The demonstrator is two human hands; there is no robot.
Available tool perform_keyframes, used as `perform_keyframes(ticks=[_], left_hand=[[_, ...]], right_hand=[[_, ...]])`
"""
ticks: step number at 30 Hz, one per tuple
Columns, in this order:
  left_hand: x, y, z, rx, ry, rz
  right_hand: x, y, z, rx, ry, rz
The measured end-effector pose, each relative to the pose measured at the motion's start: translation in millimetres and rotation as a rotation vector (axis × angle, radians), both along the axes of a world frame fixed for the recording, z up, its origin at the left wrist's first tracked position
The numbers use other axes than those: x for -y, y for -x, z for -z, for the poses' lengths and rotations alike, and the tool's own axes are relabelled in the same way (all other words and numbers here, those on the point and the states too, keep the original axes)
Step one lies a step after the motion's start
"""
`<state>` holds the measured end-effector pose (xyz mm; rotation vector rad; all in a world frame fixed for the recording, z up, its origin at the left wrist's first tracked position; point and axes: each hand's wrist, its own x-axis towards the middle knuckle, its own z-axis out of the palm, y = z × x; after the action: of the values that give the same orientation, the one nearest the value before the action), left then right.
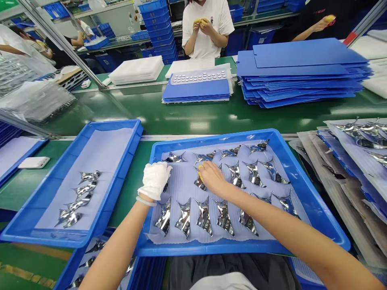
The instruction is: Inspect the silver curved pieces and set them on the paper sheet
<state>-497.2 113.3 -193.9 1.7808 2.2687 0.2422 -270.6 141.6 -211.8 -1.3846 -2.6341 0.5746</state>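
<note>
At the green desk [193,121], what's in the nearest tray?

— That blue plastic tray [211,248] has a pale ribbed sheet [184,189] laid inside, with about fifteen foil pieces [204,215] set on it in rough rows.

And the tray to its left?

— A second blue tray [121,161], lined the same way, holds a smaller cluster of foil pieces [75,199] down its left side.

How do the pieces look?

— Mirror-silver, creased and pointed, catching the light.

Where are the hands?

— Both are over the near tray, fingers drawn in narrow. The gloved left hand [155,181] curls down just beside a piece; the bare right hand [213,178] presses its fingertips onto another, with a yellow scrap [200,174] at them.

Anything hard to make out?

— Whether either hand grips anything: the fingers cover it. The yellow scrap is too small to name. A third blue tray [90,257] is cut off by the bottom edge.
</note>
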Motion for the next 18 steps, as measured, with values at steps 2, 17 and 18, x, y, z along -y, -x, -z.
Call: perform_keyframes(ticks=[2, 17, 18], left_hand=[[6, -2, -10.0, 0.042, -0.039, -0.019], [101, -81, -60.8, 1.341, -0.042, -0.094], [104, -83, -58.9, 1.356, -0.058, -0.131]], right_hand=[[-7, 10, 7.5, -0.002, -0.031, -0.012], [88, -31, -72.4, -0.944, 0.055, -0.089], [93, -33, -75.0, -0.930, 0.113, -0.043]])
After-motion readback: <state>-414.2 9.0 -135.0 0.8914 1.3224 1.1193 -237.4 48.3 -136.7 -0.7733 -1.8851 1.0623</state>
